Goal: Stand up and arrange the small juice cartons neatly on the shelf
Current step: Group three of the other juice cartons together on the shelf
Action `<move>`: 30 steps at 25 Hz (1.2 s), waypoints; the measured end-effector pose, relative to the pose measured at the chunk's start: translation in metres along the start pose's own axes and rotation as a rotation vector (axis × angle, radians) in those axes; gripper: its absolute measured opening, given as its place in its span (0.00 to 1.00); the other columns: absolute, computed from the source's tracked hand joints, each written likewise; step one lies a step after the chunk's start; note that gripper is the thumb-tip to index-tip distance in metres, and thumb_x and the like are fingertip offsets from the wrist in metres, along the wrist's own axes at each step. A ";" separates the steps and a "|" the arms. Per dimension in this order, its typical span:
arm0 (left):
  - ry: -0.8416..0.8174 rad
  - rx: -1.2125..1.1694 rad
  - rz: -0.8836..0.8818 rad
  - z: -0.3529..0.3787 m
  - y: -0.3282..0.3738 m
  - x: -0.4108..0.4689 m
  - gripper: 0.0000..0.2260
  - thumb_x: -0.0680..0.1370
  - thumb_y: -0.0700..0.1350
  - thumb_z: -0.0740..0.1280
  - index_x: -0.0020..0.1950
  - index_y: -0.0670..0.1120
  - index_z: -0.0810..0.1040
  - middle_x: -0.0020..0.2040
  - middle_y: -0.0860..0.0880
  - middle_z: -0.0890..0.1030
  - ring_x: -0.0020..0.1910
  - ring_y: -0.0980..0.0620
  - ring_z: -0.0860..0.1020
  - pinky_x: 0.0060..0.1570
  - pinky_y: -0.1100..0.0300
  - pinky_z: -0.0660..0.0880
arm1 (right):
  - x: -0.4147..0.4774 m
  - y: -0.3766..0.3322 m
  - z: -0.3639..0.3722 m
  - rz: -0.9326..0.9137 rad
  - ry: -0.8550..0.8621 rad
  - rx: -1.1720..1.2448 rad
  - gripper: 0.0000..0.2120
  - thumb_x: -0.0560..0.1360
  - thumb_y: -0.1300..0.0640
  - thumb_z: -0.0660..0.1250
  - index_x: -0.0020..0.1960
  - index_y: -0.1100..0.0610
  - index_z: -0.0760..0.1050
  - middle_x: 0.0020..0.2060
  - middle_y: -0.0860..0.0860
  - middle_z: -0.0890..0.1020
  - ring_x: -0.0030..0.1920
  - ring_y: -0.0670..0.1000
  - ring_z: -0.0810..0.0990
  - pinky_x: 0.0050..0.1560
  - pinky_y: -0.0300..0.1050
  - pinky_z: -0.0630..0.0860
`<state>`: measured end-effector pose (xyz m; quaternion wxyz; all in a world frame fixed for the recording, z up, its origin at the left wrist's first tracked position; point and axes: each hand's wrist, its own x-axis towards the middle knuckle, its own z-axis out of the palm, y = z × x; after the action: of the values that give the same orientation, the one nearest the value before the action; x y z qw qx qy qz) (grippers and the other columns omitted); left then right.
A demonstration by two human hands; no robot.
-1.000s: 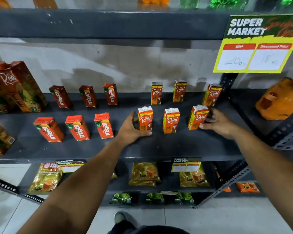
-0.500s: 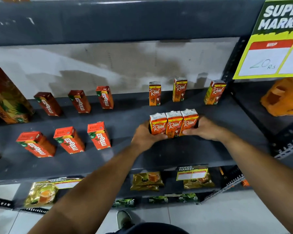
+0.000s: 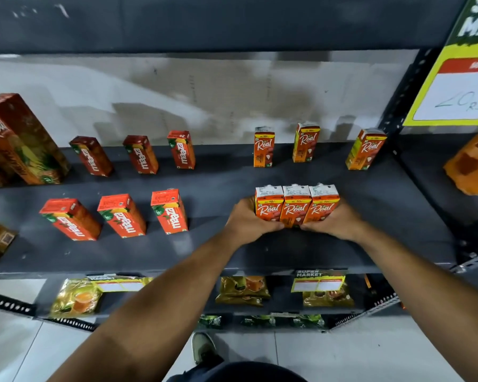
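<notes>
three small real juice cartons (image 3: 296, 205) stand upright and pressed side by side, touching, in the front row of a dark grey shelf (image 3: 260, 249), right of centre. the left hand (image 3: 247, 220) presses against the outer face of the leftmost carton and the right hand (image 3: 335, 221) against the rightmost, both hands closed around the trio so that it is squeezed between them as one block; whether the block is resting on the shelf or lifted just clear cannot be told. the cartons look light and stiff-sided but likely to dent if squeezed hard, and their glossy printed faces could slip, so a flat, even press on the two end panels low down seems the safest hold. behind them, three more real cartons (image 3: 306, 142) stand upright along the back row, spaced apart and one at a slight angle, apparently not yet gathered. to the left, six red maaza cartons (image 3: 169, 212) stand in two rows of three, also spaced apart. a tall real carton (image 3: 25, 139) stands at the far left. a yellow-bordered supermarket price sign (image 3: 458, 86) hangs at the upper right, and tea packets (image 3: 243, 290) lie on the shelf below.
</notes>
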<state>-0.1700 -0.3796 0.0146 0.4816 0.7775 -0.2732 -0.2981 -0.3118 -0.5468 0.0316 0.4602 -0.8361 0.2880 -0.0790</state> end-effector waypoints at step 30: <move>0.107 0.316 -0.004 0.082 0.016 -0.047 0.36 0.56 0.58 0.82 0.60 0.53 0.72 0.56 0.51 0.80 0.55 0.52 0.77 0.59 0.49 0.74 | -0.069 0.045 -0.051 0.035 -0.074 -0.073 0.20 0.63 0.59 0.81 0.50 0.49 0.77 0.39 0.38 0.78 0.40 0.35 0.75 0.44 0.35 0.73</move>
<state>-0.2631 -0.4005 0.0094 0.3665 0.8590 -0.2890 -0.2104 -0.4077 -0.5641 0.0332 0.4409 -0.8496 0.2881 -0.0291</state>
